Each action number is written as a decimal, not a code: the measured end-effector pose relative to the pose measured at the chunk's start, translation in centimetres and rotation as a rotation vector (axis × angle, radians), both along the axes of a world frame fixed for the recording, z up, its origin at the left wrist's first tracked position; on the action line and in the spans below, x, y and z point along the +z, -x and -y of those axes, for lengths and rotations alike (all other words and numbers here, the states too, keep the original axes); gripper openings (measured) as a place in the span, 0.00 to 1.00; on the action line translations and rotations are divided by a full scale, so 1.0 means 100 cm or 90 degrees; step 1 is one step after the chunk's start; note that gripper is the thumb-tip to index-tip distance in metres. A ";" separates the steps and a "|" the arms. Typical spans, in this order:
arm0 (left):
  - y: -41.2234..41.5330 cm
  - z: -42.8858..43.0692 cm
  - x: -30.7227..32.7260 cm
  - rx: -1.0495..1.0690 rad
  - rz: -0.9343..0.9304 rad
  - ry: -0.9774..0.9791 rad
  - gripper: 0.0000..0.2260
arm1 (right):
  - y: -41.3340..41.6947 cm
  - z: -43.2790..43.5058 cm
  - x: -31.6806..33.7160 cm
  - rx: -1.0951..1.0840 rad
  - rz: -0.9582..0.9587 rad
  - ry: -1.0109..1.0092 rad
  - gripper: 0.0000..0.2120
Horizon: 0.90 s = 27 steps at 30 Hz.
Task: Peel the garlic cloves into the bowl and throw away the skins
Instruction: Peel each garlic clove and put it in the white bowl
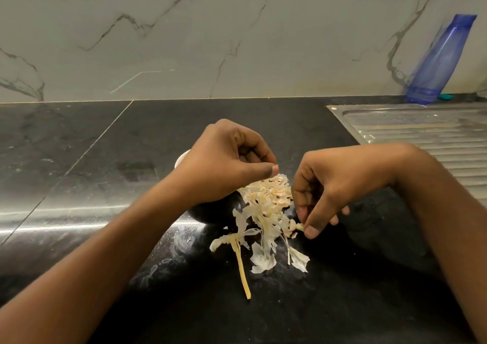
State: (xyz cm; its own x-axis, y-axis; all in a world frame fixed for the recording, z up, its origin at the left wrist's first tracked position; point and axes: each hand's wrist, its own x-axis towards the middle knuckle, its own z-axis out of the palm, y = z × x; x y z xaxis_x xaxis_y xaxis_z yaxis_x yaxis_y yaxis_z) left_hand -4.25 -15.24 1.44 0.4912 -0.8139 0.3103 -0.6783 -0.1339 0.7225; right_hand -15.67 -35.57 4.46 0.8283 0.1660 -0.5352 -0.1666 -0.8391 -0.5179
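My left hand (226, 159) hovers over the small bowl (181, 158), whose white rim shows at its left and dark base below my wrist. Its fingers are curled and the thumb lies against the forefinger; nothing shows between them. The inside of the bowl is hidden. A pile of pale garlic skins (268, 201) lies on the black counter just right of the bowl. My right hand (324, 193) reaches down at the pile's right edge and pinches a skin piece (297, 226) between thumb and fingers. A dry yellow garlic stalk (241, 264) lies in front of the pile.
The black stone counter (105, 159) runs to a marble wall behind. A steel sink drainboard (421, 133) lies at the right. A blue plastic bottle (440, 59) leans against the wall behind it. White smears mark the counter near the stalk.
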 end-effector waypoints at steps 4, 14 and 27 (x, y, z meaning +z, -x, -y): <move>0.002 0.003 -0.004 -0.009 0.006 -0.011 0.03 | -0.002 -0.003 -0.003 0.015 -0.005 0.032 0.09; 0.005 0.001 -0.003 -0.053 0.035 -0.007 0.02 | -0.002 0.008 -0.001 0.000 0.071 -0.013 0.09; 0.001 -0.002 0.003 0.022 -0.061 0.057 0.06 | -0.007 0.021 -0.005 -0.048 0.430 -0.212 0.10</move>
State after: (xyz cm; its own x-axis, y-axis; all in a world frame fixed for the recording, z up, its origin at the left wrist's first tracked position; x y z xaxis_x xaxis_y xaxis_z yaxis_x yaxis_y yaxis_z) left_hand -4.35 -15.06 1.70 0.5492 -0.7675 0.3306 -0.6013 -0.0882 0.7941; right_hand -15.01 -37.67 3.92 0.9738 0.1604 0.1611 0.2264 -0.6195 -0.7516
